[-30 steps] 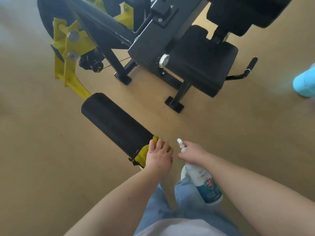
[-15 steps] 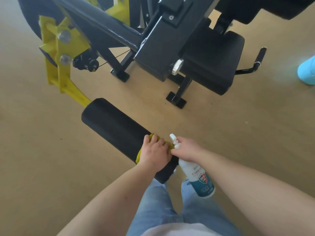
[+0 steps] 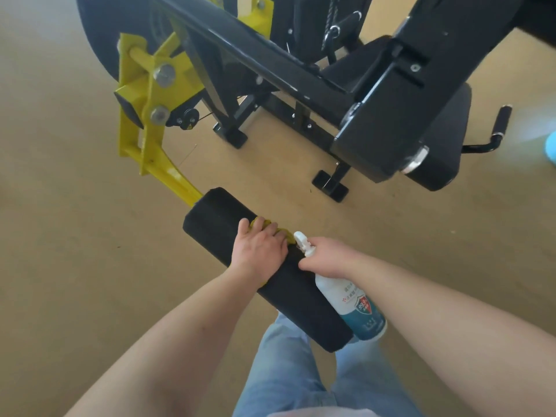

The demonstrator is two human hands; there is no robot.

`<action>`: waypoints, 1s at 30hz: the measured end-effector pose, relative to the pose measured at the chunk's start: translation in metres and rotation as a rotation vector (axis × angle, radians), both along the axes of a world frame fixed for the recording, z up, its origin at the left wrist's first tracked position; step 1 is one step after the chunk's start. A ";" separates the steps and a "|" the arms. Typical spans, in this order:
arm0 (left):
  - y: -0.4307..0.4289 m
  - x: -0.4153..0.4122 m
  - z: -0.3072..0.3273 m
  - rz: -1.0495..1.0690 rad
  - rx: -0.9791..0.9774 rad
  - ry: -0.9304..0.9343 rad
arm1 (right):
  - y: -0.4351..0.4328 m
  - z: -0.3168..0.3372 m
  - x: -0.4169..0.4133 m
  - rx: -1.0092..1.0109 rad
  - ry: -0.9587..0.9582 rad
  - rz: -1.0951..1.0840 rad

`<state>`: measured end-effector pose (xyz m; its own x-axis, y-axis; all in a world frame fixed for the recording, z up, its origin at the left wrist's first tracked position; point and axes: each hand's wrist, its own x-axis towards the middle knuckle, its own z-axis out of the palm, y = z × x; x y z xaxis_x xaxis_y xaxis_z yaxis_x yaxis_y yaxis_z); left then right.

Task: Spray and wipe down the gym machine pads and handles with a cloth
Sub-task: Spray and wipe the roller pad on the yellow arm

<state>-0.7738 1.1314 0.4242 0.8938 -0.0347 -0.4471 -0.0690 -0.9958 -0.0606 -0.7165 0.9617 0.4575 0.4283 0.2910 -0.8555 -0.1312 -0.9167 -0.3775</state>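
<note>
A black foam roller pad (image 3: 216,224) runs from a yellow lever arm (image 3: 141,121) toward my legs. My left hand (image 3: 260,251) lies over the middle of the pad, fingers curled round a yellow cloth (image 3: 284,233) that peeks out beyond the fingertips. My right hand (image 3: 326,255) grips the neck of a white spray bottle (image 3: 352,302) with a blue label, held just right of the pad, nozzle pointing toward the cloth. The black seat pad (image 3: 442,139) and a black side handle (image 3: 501,121) sit at the right.
The machine's black frame (image 3: 255,64) and feet (image 3: 331,185) stand on a tan floor (image 3: 75,236). A light blue object (image 3: 550,145) shows at the right edge. My legs in blue jeans (image 3: 288,371) are below the pad's near end.
My left hand has slid the cloth from the pad's near end up to its middle. My right hand and the bottle followed alongside. The view has moved closer to the machine.
</note>
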 end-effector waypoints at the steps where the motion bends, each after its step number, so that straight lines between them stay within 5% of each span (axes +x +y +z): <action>1: 0.012 0.004 0.000 0.021 0.007 -0.010 | 0.006 -0.001 0.002 -0.006 0.001 0.006; 10: 0.117 0.047 -0.003 0.289 0.023 -0.046 | 0.032 -0.006 0.011 -0.109 0.067 0.035; 17: 0.129 0.078 -0.004 0.768 -0.094 -0.019 | 0.029 -0.011 0.016 -0.210 0.133 0.089; 30: 0.026 0.023 -0.013 0.212 0.023 -0.031 | -0.033 -0.009 -0.006 -0.176 0.157 0.124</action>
<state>-0.7512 1.1574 0.4108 0.8932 0.1655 -0.4180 0.1441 -0.9861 -0.0826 -0.7220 0.9290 0.4482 0.2567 0.1737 -0.9508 -0.0586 -0.9791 -0.1947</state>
